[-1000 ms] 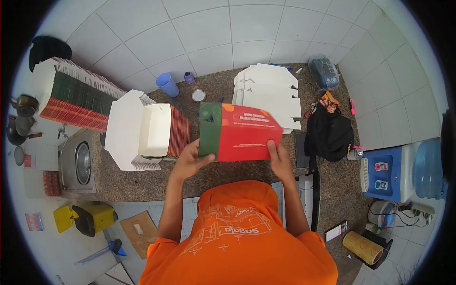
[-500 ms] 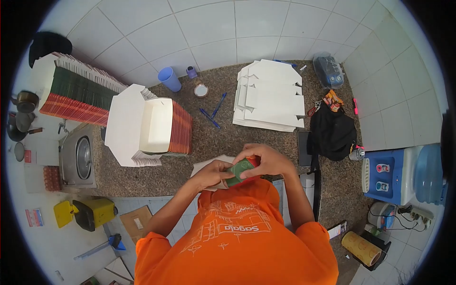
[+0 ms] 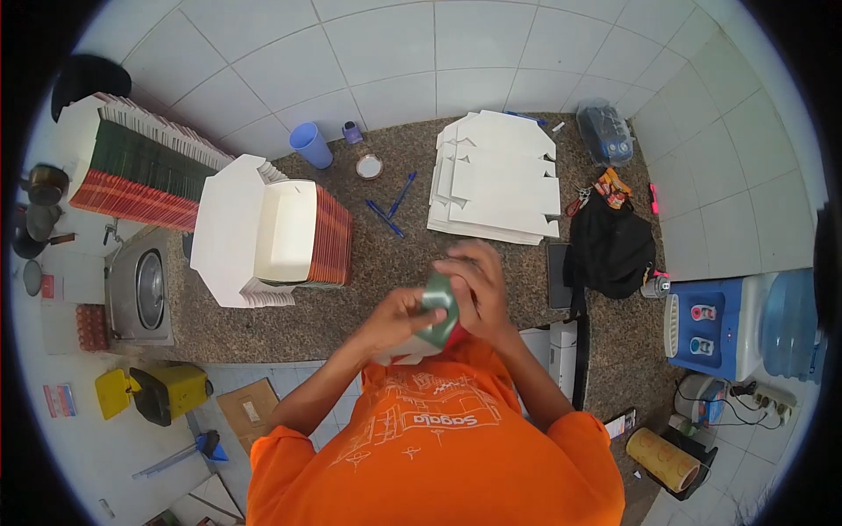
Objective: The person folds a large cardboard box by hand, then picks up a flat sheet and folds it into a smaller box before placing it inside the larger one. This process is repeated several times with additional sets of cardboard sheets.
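Closest to me, the bright orange cloth shirt (image 3: 438,456) reads "Sagala" on a pale label, above fine white line drawings. Just past its hem, the green-and-red printed card box (image 3: 438,311) is gripped between both hands. The left hand (image 3: 393,323) comes in from eight o'clock, thumb and fingers pinching the box's green end; the right hand (image 3: 476,285) arches over from four o'clock, fingers bent onto it, slightly blurred. Beyond, on the speckled brown stone desk (image 3: 395,263), nested red-sided white card boxes (image 3: 294,232) stand at ten o'clock, flat white card blanks (image 3: 504,180) at one.
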`<state>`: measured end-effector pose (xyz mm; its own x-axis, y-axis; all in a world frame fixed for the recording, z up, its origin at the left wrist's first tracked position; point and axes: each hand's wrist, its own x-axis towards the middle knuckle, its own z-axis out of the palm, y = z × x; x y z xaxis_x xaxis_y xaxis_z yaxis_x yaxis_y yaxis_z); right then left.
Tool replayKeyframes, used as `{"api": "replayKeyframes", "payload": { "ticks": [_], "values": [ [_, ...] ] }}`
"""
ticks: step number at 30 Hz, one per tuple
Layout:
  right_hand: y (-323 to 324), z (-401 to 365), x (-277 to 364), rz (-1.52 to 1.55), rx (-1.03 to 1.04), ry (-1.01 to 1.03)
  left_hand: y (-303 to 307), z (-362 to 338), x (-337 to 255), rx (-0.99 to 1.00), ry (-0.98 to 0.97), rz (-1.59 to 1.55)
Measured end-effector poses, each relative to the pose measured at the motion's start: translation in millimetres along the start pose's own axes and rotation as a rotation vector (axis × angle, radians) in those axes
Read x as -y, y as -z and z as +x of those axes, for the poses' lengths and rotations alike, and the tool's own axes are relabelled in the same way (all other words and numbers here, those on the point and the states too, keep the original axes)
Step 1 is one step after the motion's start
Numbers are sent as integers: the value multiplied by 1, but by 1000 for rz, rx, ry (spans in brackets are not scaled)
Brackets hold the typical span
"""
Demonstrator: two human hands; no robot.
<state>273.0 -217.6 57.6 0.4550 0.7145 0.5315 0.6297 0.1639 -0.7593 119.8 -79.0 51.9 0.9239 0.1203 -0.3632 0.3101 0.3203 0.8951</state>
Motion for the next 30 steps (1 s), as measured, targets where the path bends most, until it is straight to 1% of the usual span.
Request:
{"api": "replayKeyframes", "payload": {
  "ticks": [1,2,3,5,6,7,9,10,11,13,14,15,17,18,19,20,21,22,23,24,25,26,27,29,30],
  "values": [
    [-5,-11,-1,-70,-148,21,-5,0,-2,-174,-23,-94],
    [-7,-25,-6,-130,-169,92,-3,5,-8,-285,-38,-355],
    [-12,-30,-6,-129,-167,94,-5,10,-16,-287,-40,-356],
    [-24,-38,-3,-48,-52,206,-13,19,-28,-546,-225,-608],
    [-27,-35,-7,-70,-34,257,-20,23,-27,-591,-262,-568],
    [-26,-32,-12,-76,-36,253,-24,28,-21,-585,-258,-569],
    [-25,-22,-20,-214,-71,170,-26,38,5,-640,-418,-313],
    [-23,-12,-19,-170,-78,104,-23,41,11,-651,-455,-28],
    [-22,-5,-16,-169,-83,110,-19,43,15,-650,-461,-24],
    [-16,8,-8,-71,-142,-108,-17,46,9,-624,-420,-130],
    [-11,13,-3,-12,-140,-106,-8,45,5,-585,-335,-114],
    [-9,14,-3,-11,-134,-103,-4,45,-3,-590,-338,-117],
    [-7,13,-1,58,30,32,-1,43,-20,-547,-366,-263],
    [-10,13,-2,57,30,33,-5,43,-25,-527,-388,-280],
    [-15,12,-5,2,-44,58,-11,44,-20,-526,-389,-281],
    [-19,10,-8,-53,-119,83,-19,45,-8,-544,-365,-188],
    [-20,9,-13,-53,-117,87,-24,48,4,-563,-344,-96],
    [-21,9,-17,-72,-153,35,-25,51,12,-468,-387,-188],
    [-22,9,-20,-90,-191,-19,-21,53,17,-472,-391,-186],
    [-19,17,-11,-88,-191,-18,-21,50,10,-389,-397,-291],
    [-10,31,4,-262,-228,18,-21,48,6,-303,-401,-397],
    [-4,40,12,-437,-263,57,-17,48,10,-269,-444,-437],
    [-4,41,3,-437,-260,60,-17,43,1,-271,-447,-439],
    [1,36,-21,36,-221,-173,-19,21,-35,-175,-396,-219],
    [15,40,-20,202,-139,-308,-3,6,-50,-177,-398,-216]
  ]
}}
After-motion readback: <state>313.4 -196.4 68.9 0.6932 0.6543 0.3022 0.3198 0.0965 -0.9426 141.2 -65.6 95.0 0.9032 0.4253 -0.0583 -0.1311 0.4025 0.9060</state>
